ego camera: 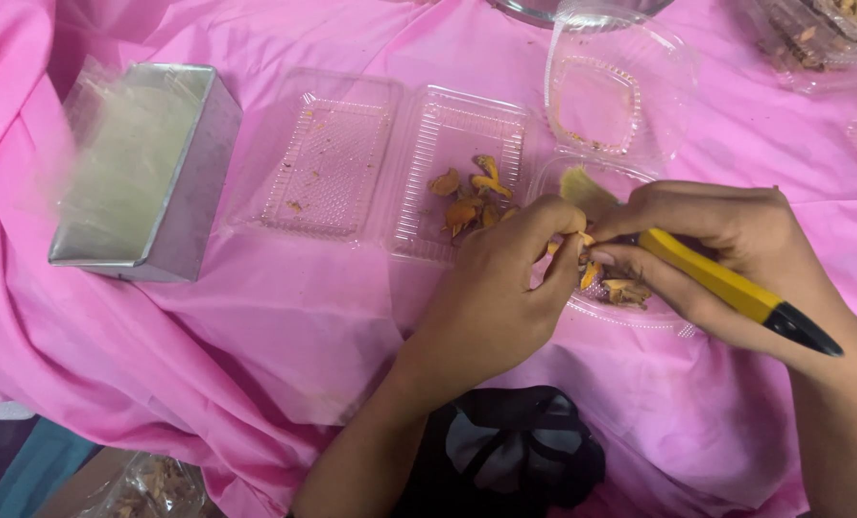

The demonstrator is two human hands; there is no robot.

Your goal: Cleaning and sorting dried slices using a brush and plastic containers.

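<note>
My left hand [496, 288] pinches a small yellow-orange piece [565, 245] between thumb and forefinger, over a clear plastic container [640, 317]. My right hand [726, 249] grips a tool with a yellow handle and black end [736, 288], its tip meeting that piece. More orange-brown pieces [625, 291] lie in the container under my hands. To the left, an open clear hinged tray [448, 230] holds several orange pieces [472, 197] in its right half; its left half [328, 163] has only crumbs.
A rectangular metal tin [141, 173] stands at the left on the pink tablecloth [285, 326]. Another open clear container [611, 96] is behind my hands. More clear trays with brown bits [812, 38] sit at the top right. A dark cloth [515, 451] lies at the near edge.
</note>
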